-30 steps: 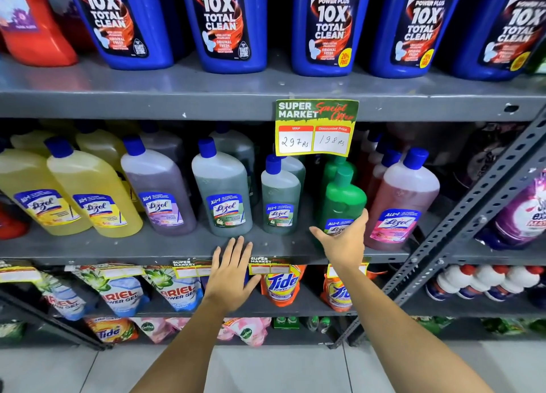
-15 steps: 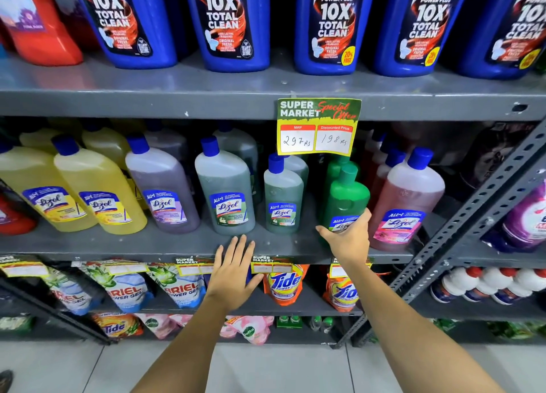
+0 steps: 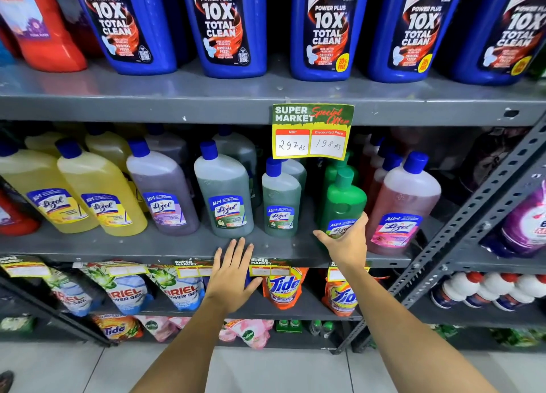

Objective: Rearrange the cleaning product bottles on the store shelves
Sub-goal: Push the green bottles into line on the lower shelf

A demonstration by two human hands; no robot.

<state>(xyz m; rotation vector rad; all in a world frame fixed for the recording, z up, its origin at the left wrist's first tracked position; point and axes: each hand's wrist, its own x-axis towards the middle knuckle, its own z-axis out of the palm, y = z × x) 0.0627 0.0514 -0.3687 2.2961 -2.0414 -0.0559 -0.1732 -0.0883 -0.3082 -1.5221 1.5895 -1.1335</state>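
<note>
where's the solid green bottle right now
Middle shelf, right of centre, between the small grey-green bottle and the pink bottle, under the price tag; the right hand is at its base.

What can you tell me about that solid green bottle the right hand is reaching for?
The green bottle looks like opaque plastic with a matching green cap and a blue Lizol label low on its front. It stands upright on the grey middle shelf, between a small grey-green bottle and a pink one. The right hand cups its base, covering part of the label.
</note>
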